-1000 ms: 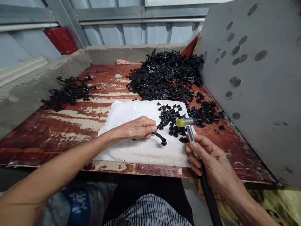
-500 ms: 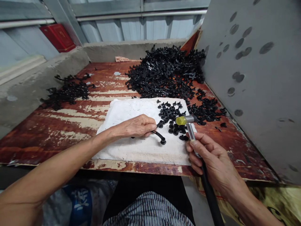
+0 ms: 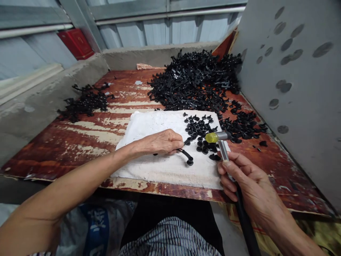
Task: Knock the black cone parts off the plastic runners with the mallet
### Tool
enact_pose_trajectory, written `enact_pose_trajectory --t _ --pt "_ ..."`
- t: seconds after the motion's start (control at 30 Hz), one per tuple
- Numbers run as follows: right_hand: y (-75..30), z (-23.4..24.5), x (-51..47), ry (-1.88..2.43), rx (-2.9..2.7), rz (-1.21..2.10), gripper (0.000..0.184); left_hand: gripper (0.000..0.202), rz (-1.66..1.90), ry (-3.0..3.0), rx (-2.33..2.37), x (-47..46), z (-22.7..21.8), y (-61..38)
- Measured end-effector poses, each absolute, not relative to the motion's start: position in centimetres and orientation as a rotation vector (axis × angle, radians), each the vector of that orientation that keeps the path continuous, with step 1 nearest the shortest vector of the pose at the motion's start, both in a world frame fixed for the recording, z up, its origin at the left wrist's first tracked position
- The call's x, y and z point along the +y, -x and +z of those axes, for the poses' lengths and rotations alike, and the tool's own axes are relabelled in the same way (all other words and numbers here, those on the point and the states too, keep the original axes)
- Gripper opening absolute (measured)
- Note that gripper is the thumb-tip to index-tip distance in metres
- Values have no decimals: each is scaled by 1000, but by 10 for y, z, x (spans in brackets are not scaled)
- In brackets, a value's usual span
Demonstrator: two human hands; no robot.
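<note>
My left hand (image 3: 163,143) is closed around a black crank-shaped plastic part (image 3: 187,155) over the white cloth (image 3: 149,124). A curved arm with a round knob end sticks out from its fingers, and the rest is hidden in the grip. In my right hand (image 3: 246,177) is a mallet (image 3: 223,151) with a yellow face, a metal head and a black handle. The mallet's head is raised above the cloth's right side, apart from the held part. Small black round-based pieces (image 3: 198,128) lie on the cloth between the hands.
A large heap of black parts (image 3: 197,81) covers the table's back right, and a smaller pile (image 3: 87,101) lies at the left. More black pieces (image 3: 241,122) sit right of the cloth. A grey panel (image 3: 301,89) bounds the worn red-brown table (image 3: 87,142).
The whole view has shifted slightly, moving the scene to the right. Both hands keep their holds, and their positions over the cloth look nearly the same.
</note>
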State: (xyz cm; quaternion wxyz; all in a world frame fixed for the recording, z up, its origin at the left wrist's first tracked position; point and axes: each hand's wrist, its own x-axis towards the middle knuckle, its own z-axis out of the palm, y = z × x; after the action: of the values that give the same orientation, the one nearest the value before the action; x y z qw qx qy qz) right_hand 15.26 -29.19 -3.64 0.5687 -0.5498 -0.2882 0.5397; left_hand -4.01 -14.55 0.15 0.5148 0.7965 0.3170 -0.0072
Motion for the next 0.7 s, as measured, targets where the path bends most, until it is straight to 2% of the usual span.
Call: enact_pose_trajectory --t 0.17,0.27,0.37,0.43,0.57,0.7 --pt "-156 -33 -294 1449 -1025 1111 37 32 -31 -1899 805 -143 1 40" --pt "-160 -27 -289 1539 -1433 713 39 29 -46 -1926 813 -144 3 38" --pt "-163 -22 -279 1451 -1742 289 43 28 -63 -1952 833 -145 6 36" --pt "-164 -21 -274 1402 -1857 125 47 28 -72 -1969 844 -145 6 35" --pt "-164 -22 -270 1385 -1909 -2 53 27 -72 -2038 840 -144 3 35" --pt "-166 -20 -272 1478 -2073 -78 51 27 -77 -2062 837 -143 2 35"
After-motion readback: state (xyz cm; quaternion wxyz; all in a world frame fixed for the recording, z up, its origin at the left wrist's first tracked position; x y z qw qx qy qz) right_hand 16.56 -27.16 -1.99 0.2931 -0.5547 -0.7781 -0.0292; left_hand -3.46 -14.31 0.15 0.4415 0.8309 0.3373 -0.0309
